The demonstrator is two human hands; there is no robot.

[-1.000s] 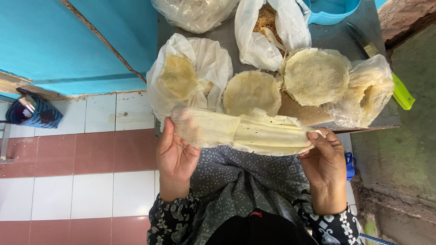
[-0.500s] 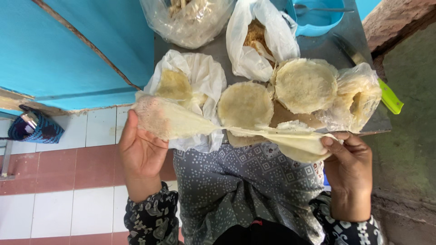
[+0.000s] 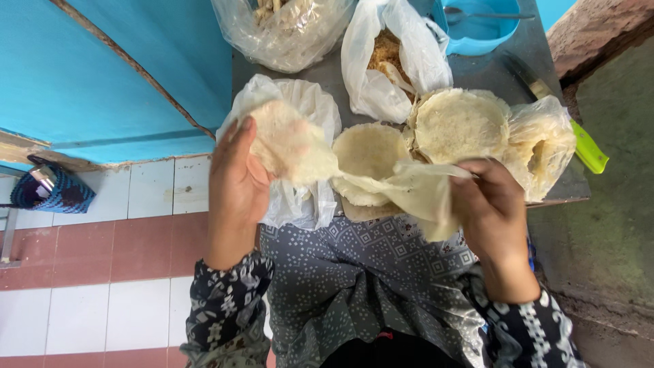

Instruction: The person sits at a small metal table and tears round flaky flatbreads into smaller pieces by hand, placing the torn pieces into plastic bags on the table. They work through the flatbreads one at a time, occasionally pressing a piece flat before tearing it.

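A thin, pale, floppy round wrapper sheet is held stretched above the lap, gripped at nine o'clock by the closed left hand and at three o'clock by the pinching right hand, seemingly mid-separation, so gentle, even pulling seems required next.

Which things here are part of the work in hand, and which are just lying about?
In use:
- left hand and right hand, stretching a thin pale wrapper sheet between them
- round wrappers stacked on the table
- open white bag behind the sheet

Lying about:
- blue bowl
- green-handled knife
- clear bag of food
- woven blue pouch on the floor
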